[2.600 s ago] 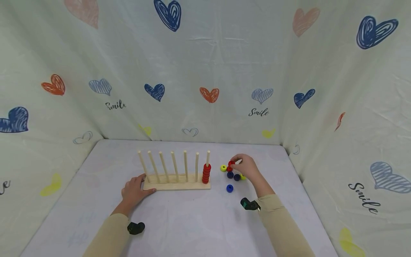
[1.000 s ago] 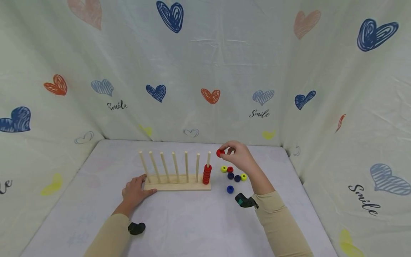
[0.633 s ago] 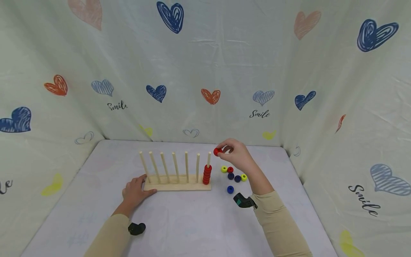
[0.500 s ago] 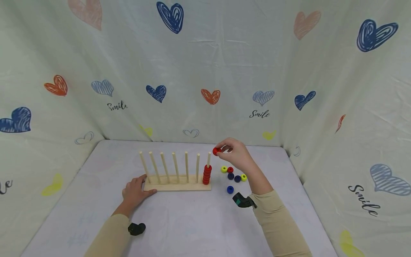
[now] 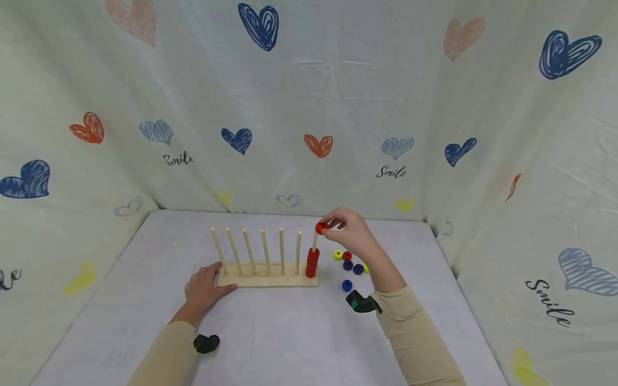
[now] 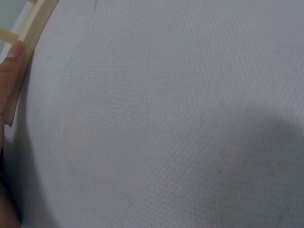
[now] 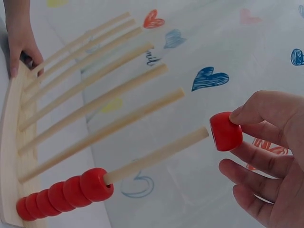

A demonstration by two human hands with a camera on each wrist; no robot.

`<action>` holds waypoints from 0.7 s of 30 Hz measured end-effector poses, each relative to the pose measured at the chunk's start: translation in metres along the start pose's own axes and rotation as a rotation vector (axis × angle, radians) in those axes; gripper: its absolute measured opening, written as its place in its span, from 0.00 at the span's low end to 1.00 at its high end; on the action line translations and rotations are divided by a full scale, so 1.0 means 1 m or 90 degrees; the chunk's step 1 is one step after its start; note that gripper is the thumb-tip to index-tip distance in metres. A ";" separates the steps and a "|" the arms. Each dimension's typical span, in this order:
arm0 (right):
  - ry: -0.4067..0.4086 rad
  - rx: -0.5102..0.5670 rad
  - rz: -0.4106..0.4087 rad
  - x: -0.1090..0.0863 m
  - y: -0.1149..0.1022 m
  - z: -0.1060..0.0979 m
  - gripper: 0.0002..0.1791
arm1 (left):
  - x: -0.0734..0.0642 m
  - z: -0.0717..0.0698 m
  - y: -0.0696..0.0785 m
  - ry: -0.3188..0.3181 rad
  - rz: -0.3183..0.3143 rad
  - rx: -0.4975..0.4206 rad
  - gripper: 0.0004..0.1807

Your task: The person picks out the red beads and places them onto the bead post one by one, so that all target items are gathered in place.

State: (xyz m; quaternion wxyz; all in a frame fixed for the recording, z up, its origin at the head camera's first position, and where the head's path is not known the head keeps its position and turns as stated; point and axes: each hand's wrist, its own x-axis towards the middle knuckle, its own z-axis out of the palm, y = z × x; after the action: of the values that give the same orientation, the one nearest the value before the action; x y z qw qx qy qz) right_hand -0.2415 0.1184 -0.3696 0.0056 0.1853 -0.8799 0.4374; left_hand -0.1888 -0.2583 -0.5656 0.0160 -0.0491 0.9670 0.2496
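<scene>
My right hand pinches a red bead between thumb and fingers. In the right wrist view this bead sits just off the tip of the end peg. Lower on that same peg is a stack of several red beads. My left hand grips the left end of the wooden peg rack, thumb along its front edge. In the left wrist view only the thumb and a corner of the rack show. The rack's other pegs stand bare.
Loose beads lie right of the rack: a yellow one, a red one, a blue one, two dark blue ones and another yellow partly behind my right wrist. A heart-printed curtain encloses the white table.
My right hand has lifted a red bead from the loose group and carried it left to the tip of the rightmost peg. The left hand has kept its hold on the rack.
</scene>
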 end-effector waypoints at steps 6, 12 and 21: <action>0.002 0.000 -0.001 0.002 0.000 0.004 0.10 | 0.001 0.000 0.001 0.004 -0.001 -0.003 0.52; 0.001 -0.001 -0.005 0.003 0.000 0.005 0.10 | 0.000 -0.001 0.003 0.001 -0.003 -0.003 0.52; -0.007 0.005 -0.002 0.007 0.001 0.006 0.10 | -0.003 -0.005 0.006 0.004 0.004 0.003 0.49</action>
State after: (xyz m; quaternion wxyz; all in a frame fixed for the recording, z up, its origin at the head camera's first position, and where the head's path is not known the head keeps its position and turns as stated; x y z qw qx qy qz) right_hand -0.2473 0.1122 -0.3722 0.0005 0.1891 -0.8779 0.4400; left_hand -0.1861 -0.2554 -0.5580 0.0126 -0.0466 0.9678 0.2472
